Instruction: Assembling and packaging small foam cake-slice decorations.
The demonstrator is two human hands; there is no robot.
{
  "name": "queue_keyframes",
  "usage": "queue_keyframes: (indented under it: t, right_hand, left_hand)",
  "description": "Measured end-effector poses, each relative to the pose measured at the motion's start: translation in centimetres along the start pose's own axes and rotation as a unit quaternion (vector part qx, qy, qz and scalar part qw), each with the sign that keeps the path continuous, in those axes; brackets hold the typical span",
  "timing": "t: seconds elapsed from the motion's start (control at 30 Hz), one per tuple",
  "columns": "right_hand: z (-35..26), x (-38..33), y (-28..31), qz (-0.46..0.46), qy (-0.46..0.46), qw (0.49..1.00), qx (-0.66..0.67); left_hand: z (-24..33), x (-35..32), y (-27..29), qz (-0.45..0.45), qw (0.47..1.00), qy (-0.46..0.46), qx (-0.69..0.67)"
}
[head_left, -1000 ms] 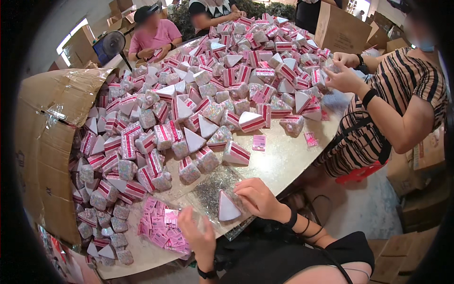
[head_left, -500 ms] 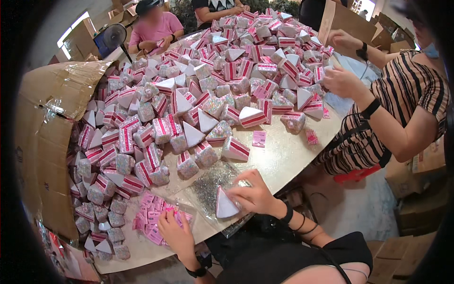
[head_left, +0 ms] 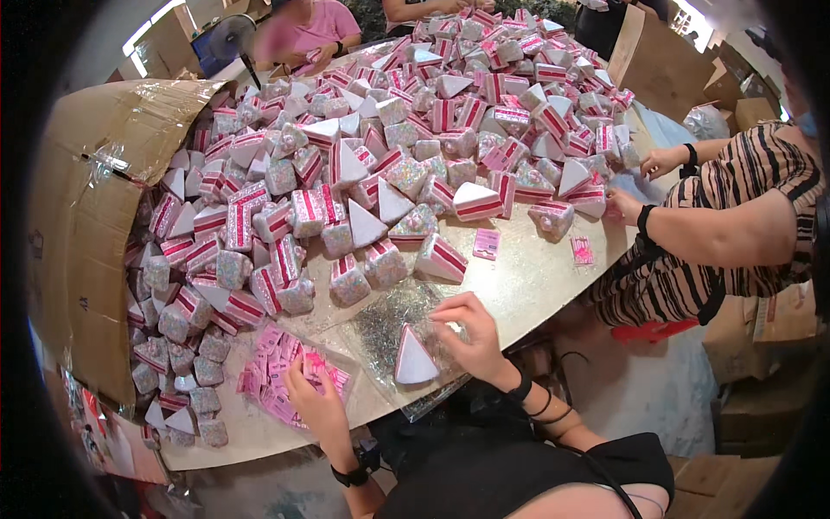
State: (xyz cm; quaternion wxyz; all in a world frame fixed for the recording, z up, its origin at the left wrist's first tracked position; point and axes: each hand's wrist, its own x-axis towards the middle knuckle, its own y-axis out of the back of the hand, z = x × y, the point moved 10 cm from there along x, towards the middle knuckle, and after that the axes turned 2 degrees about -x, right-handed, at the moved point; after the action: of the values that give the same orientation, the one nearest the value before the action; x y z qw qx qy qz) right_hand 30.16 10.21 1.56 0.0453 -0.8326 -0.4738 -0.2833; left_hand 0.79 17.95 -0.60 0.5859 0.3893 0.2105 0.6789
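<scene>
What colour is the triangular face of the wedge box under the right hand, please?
White, in the head view: the wedge box beside the right hand.

Bare strip along counter [head_left: 527, 285] near edge; wedge boxes [head_left: 363, 173] heaped behind, pink packets [head_left: 277, 381] at left.

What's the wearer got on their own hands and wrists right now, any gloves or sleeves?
No gloves or sleeves: both forearms are bare. The left hand has a black watch at the wrist. The right hand has a black wristband and thin dark bands further up the forearm.
</scene>
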Motion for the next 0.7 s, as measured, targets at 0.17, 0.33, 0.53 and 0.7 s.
queue_keyframes:
  t: [0.17,0.33,0.53,0.7]
  right_hand:
    - [2.7,-1.4,1.3,0.032,-0.099,0.964,0.246]
    - [3.7,-2.0,1.3,0.018,-0.159,0.931,0.329]
    - [2.0,-2.3,-0.2,-0.024,-0.146,0.908,0.392]
    - [-3.1,-2.0,-0.4,-0.098,0.001,0.904,0.417]
  left_hand:
    - [0.3,-0.5,2.1,0.096,0.993,-0.01,-0.064]
    - [1.1,-0.7,3.7,0.139,0.988,-0.017,-0.059]
    - [4.9,-2.1,-2.2,-0.105,0.925,0.039,-0.364]
    - [8.3,-5.2,-6.9,-0.242,0.766,0.187,-0.565]
